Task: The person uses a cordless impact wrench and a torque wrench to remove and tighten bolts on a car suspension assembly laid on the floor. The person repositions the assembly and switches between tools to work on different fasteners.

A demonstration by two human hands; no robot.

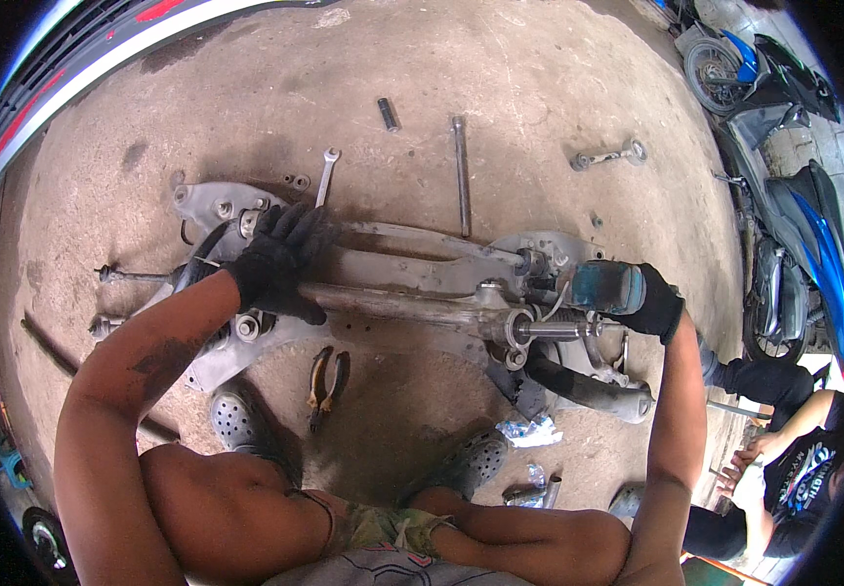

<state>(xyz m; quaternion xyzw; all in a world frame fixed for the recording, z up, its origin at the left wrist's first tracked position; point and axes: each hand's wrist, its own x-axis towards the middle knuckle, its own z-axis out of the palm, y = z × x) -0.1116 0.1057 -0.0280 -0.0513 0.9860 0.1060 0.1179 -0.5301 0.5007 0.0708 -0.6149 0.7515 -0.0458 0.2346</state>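
Note:
A grey metal car subframe [402,269] lies on the floor before me, with a long steering rack [392,305] across it. The rack's bright shaft [563,330] sticks out at the right end. My left hand [280,264], in a black glove, rests over the left part of the assembly, fingers spread and holding nothing. In my right hand [658,303], also gloved in black, is a teal boxy tool [609,286], which looks like a cordless power tool. It is above the right end of the rack; its working end is hidden.
Beyond the subframe lie a combination wrench [328,176], a long metal bar [461,176], a black socket [388,114] and a link rod [609,156]. Pliers [324,386] lie between my feet. A seated person [783,469] is at right, near parked motorcycles [793,225]. A car bumper [100,59] borders the far left.

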